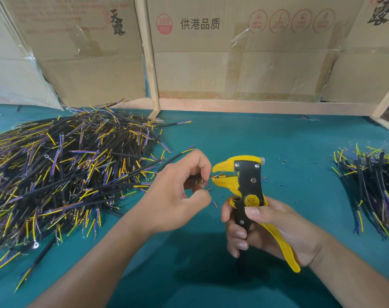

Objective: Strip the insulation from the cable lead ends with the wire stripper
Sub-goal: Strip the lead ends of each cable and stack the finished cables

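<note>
My right hand grips the handles of a yellow and black wire stripper, held upright with its jaws pointing left. My left hand pinches a black cable whose thin coloured leads stick out between its fingers. One lead end sits in the stripper's jaws at about the centre of the view. The cable's far end runs up and away behind my left hand, with yellow and blue leads showing.
A big heap of black cables with yellow, blue and purple leads covers the left of the teal table. A smaller cable pile lies at the right. Small insulation scraps dot the mat. Cardboard boxes and a wooden frame stand behind.
</note>
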`<state>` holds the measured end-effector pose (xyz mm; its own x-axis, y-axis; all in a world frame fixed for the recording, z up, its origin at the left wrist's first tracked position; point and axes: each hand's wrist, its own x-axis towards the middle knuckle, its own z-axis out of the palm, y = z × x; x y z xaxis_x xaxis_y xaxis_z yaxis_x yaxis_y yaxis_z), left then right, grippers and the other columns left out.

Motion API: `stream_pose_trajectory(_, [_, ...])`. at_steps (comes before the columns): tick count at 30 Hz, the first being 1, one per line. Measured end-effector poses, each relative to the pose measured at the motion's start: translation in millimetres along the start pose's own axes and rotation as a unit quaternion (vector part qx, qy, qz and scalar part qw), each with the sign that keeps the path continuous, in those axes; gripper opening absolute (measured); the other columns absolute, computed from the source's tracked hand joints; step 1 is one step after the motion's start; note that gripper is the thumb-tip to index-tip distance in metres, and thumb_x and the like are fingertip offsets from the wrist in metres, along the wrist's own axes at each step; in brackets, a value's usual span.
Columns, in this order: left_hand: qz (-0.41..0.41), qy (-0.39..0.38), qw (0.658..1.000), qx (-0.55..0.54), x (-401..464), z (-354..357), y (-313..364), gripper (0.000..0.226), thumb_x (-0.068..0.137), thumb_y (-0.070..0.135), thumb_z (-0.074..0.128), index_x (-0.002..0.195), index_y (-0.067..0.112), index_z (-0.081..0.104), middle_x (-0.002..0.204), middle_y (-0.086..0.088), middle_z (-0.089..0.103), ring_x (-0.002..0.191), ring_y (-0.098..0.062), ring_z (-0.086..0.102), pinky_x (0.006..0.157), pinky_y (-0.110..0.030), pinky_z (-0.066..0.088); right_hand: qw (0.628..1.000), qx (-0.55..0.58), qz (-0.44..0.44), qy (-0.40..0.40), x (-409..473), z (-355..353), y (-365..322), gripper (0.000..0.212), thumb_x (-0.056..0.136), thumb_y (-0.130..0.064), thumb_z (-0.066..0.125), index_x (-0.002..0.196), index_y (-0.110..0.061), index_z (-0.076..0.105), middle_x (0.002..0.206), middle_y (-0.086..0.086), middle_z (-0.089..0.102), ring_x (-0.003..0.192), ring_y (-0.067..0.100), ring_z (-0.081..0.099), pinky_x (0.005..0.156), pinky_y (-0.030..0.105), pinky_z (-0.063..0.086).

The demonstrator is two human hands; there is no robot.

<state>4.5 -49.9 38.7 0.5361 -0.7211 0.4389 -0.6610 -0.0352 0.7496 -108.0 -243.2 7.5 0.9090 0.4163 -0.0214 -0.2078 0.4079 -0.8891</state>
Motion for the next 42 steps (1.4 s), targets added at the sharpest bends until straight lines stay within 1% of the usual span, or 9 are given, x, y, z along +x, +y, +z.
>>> stream_pose_trajectory(4, [-0.004, 0.004, 1.0, 0.001, -0.4, 0.8, 0.2, 0.024, 0.074, 0.006, 0.053, 0.089, 0.023, 0.044, 0.072, 0.006, 0.047, 0.066, -0.024, 0.039, 0.061, -0.037, 0.038, 1.0, -0.004, 0.002, -0.006, -1.1, -0.6, -0.2, 0.045, 0.085, -0.035, 0.077, 0.108, 0.0, 0.062, 0.076, 0.013, 0.046, 0.066, 0.027, 0.049, 0.073, 0.044, 0.048])
stream_pose_trajectory(7, [-0.002, 0.008, 1.0, 0.01, 0.0, -0.2, 1.0, 0.02, 0.074, 0.015, 0.052, 0.089, 0.023, 0.043, 0.072, 0.003, 0.048, 0.066, -0.028, 0.04, 0.062, -0.04, 0.038, 1.0, -0.014, 0.006, -0.008, -1.9, -1.2, -1.7, 0.044, 0.086, -0.035, 0.077, 0.108, 0.0, 0.062, 0.076, 0.013, 0.046, 0.066, 0.027, 0.049, 0.073, 0.044, 0.048])
stream_pose_trajectory(13, [0.002, 0.012, 1.0, 0.024, 0.4, -2.6, 1.2, 0.018, 0.073, 0.02, 0.051, 0.09, 0.023, 0.044, 0.073, 0.004, 0.048, 0.066, -0.025, 0.042, 0.062, -0.039, 0.038, 1.0, -0.025, 0.01, 0.006, -3.6, -3.5, -6.4, 0.047, 0.083, -0.037, 0.08, 0.107, -0.001, 0.064, 0.075, 0.013, 0.046, 0.066, 0.027, 0.048, 0.072, 0.044, 0.048])
stream_pose_trajectory(17, [0.002, -0.004, 1.0, 0.029, -0.4, -3.2, 0.8, 0.019, 0.074, 0.021, 0.051, 0.091, 0.024, 0.044, 0.074, 0.001, 0.049, 0.068, -0.024, 0.044, 0.064, -0.045, 0.045, 0.999, -0.023, 0.01, 0.033, -3.6, -3.6, -7.5, 0.05, 0.078, -0.039, 0.083, 0.105, -0.001, 0.066, 0.074, 0.014, 0.046, 0.065, 0.029, 0.048, 0.071, 0.045, 0.048])
stream_pose_trajectory(21, [-0.001, -0.013, 0.999, 0.049, -0.2, -3.0, -1.0, 0.021, 0.073, 0.022, 0.051, 0.094, 0.025, 0.044, 0.074, 0.002, 0.049, 0.069, -0.025, 0.044, 0.068, -0.049, 0.048, 0.999, -0.029, 0.018, 0.029, -5.6, -5.7, -10.5, 0.051, 0.08, -0.039, 0.081, 0.106, 0.001, 0.064, 0.076, 0.015, 0.046, 0.066, 0.029, 0.048, 0.072, 0.045, 0.048])
stream_pose_trajectory(25, [-0.003, -0.017, 0.999, 0.042, -0.2, -4.9, -1.6, 0.021, 0.074, 0.022, 0.05, 0.094, 0.027, 0.046, 0.075, 0.004, 0.05, 0.069, -0.024, 0.044, 0.067, -0.045, 0.047, 0.999, -0.025, 0.036, 0.016, -8.8, -9.7, -13.7, 0.051, 0.083, -0.038, 0.079, 0.108, 0.003, 0.062, 0.076, 0.015, 0.047, 0.066, 0.028, 0.048, 0.073, 0.045, 0.048])
stream_pose_trajectory(29, [-0.009, -0.023, 0.999, 0.03, -0.5, -5.5, -0.8, 0.021, 0.075, 0.018, 0.05, 0.095, 0.027, 0.049, 0.073, 0.008, 0.049, 0.067, -0.02, 0.042, 0.065, -0.033, 0.038, 0.999, -0.031, 0.043, 0.002, -9.6, -12.3, -13.8, 0.05, 0.085, -0.038, 0.076, 0.11, 0.003, 0.061, 0.078, 0.014, 0.047, 0.067, 0.028, 0.048, 0.074, 0.046, 0.047])
stream_pose_trajectory(32, [-0.012, -0.025, 0.999, 0.026, -0.1, -5.1, 0.2, 0.024, 0.076, 0.009, 0.052, 0.095, 0.025, 0.051, 0.072, 0.01, 0.048, 0.067, -0.016, 0.042, 0.065, -0.028, 0.036, 0.999, -0.032, 0.044, -0.001, -9.7, -13.4, -13.4, 0.049, 0.085, -0.038, 0.076, 0.11, 0.002, 0.061, 0.078, 0.014, 0.047, 0.067, 0.028, 0.048, 0.075, 0.046, 0.047])
stream_pose_trajectory(42, [-0.015, -0.027, 1.0, -0.005, -0.3, -3.0, 1.7, 0.026, 0.077, 0.004, 0.052, 0.095, 0.023, 0.051, 0.074, 0.011, 0.049, 0.068, -0.016, 0.043, 0.064, -0.028, 0.038, 0.998, -0.038, 0.043, -0.013, -9.6, -11.9, -11.4, 0.047, 0.087, -0.037, 0.075, 0.108, 0.003, 0.062, 0.074, 0.014, 0.047, 0.064, 0.027, 0.049, 0.073, 0.046, 0.047])
